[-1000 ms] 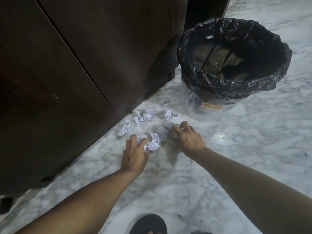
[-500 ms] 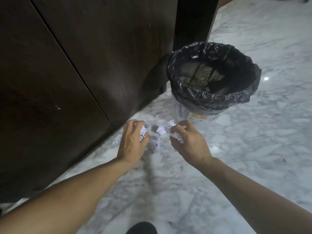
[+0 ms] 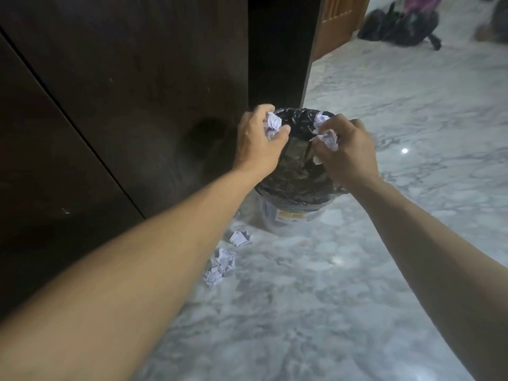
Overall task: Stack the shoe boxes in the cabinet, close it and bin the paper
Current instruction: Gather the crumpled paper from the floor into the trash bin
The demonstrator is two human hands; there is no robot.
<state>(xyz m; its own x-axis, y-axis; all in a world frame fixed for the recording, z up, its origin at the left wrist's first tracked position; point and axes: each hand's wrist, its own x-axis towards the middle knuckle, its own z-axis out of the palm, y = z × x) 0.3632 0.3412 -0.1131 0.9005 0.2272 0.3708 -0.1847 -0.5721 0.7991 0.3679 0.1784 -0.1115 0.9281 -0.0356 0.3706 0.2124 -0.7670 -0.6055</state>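
Both my hands are raised over the bin (image 3: 295, 193), a bucket lined with a black plastic bag. My left hand (image 3: 258, 141) grips a crumpled white paper ball (image 3: 273, 126) above the bin's left rim. My right hand (image 3: 346, 149) holds crumpled paper pieces (image 3: 327, 137) above the right side of the opening. More crumpled papers (image 3: 222, 264) lie on the marble floor by the cabinet, with another scrap (image 3: 240, 237) closer to the bin. The dark wooden cabinet (image 3: 123, 92) fills the left, its doors shut.
Grey-white marble floor (image 3: 330, 298) stretches ahead and to the right. A narrow dark gap and a wooden door edge (image 3: 338, 23) stand behind the bin. Dark bags (image 3: 398, 26) lie on the floor at the far right back.
Both hands picked crumpled paper off the floor and lifted it up over the bin opening. The view has swung upward, so fewer papers remain on the floor.
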